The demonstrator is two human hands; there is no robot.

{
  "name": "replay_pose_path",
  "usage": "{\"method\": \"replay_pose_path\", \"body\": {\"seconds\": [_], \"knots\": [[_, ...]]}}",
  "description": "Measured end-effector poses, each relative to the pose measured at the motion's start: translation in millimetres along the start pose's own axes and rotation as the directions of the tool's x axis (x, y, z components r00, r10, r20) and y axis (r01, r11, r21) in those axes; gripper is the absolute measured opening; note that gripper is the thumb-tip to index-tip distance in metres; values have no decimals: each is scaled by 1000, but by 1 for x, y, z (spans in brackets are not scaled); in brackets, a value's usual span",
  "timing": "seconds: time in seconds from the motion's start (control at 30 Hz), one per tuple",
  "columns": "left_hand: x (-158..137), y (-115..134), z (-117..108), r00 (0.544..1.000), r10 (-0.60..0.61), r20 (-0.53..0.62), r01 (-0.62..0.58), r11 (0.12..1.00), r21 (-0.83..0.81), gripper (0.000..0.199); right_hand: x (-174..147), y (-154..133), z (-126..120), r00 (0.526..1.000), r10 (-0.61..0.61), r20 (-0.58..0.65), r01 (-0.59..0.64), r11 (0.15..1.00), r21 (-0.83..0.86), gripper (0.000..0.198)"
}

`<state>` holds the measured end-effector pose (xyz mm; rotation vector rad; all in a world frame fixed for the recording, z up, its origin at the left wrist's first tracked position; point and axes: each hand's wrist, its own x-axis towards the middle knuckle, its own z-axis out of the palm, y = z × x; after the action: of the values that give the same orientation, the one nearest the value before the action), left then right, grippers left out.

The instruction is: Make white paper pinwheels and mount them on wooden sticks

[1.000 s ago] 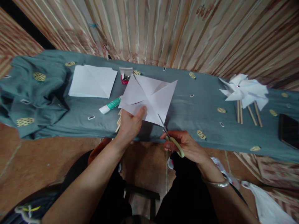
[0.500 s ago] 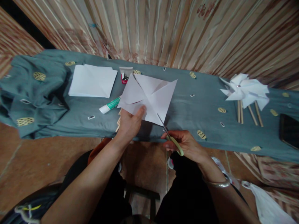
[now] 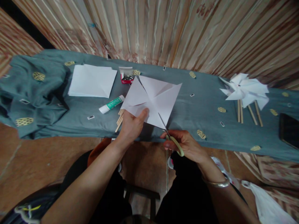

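Observation:
My left hand (image 3: 133,124) pinches a square sheet of white paper (image 3: 161,90) near its lower left side, thumb on top. Slits run inward from several of the sheet's corners. In my right hand (image 3: 184,143) is a pair of scissors (image 3: 175,145) with pale green handles, its blade lying over the sheet's near corner. Beside my left hand lie several thin wooden sticks (image 3: 119,121) and a green-and-white glue stick (image 3: 111,104). Behind the sheet stands an open red box of small metal pins (image 3: 126,77).
A stack of white paper (image 3: 92,81) lies to the left, near bunched cloth (image 3: 39,90). White paper pinwheels (image 3: 247,88) with wooden sticks (image 3: 240,113) rest at the right. A dark phone-like object (image 3: 289,129) lies at the far right edge. A pleated curtain (image 3: 149,31) hangs behind.
My left hand has shifted the paper slightly right and toward me, bringing its near corner further along the scissors. The pin box and glue stick show more fully.

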<state>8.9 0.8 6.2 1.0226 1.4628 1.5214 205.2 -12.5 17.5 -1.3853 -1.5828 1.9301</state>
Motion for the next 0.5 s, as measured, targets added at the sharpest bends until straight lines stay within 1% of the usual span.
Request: {"method": "replay_pose_path", "body": {"seconds": [0.2,0.37,0.5], "knots": [[1,-1,-1,1000,3,-14,-3,1000,7,40,1,3,1,999,50,-3,-49,997,67,47],[1,0,-2,1000,8,-3,-8,1000,2,36,2,6,2,998,58,-29,-55,994,91,47],[0,1,-2,1000,-3,-4,3,1000,18,35,2,4,2,998,55,-22,-53,994,96,47]]}}
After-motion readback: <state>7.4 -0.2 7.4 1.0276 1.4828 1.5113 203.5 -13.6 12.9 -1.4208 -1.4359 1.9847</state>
